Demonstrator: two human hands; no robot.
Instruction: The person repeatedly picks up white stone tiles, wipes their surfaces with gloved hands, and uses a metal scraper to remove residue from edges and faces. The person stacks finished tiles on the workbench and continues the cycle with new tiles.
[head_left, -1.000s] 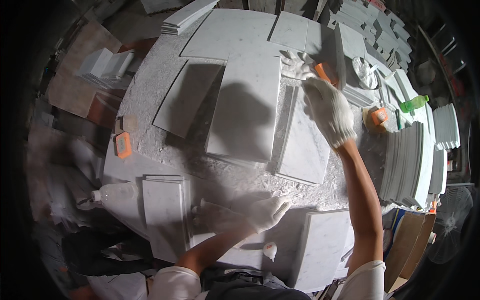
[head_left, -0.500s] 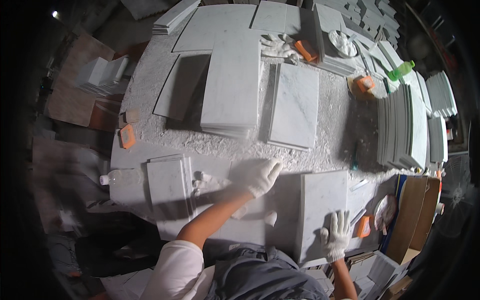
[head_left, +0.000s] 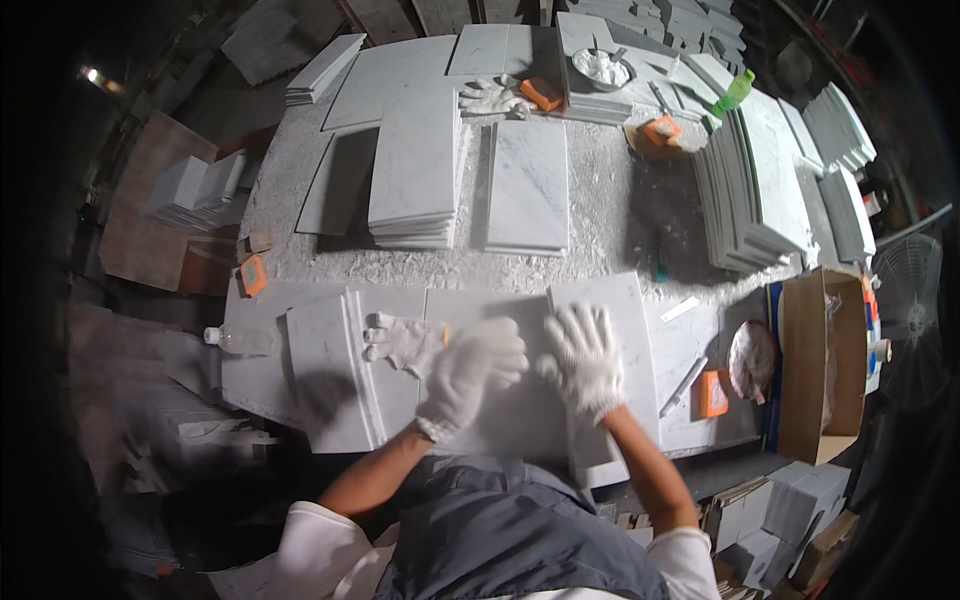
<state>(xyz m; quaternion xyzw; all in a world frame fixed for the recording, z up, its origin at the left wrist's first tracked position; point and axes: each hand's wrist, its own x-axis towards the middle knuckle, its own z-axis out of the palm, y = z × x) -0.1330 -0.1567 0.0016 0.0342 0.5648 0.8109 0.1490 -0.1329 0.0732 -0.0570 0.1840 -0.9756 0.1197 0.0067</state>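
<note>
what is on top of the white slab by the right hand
The gloved right hand is over the white slab; contact is unclear. The surface directly beneath the hand is covered.

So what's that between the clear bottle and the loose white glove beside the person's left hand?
A small stack of white slabs lies between the clear bottle and the loose glove; the head view shows it.

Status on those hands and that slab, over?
Left hand blurred, grip unclear. Right hand open over white slab. Loose glove lying left of left hand.
</note>
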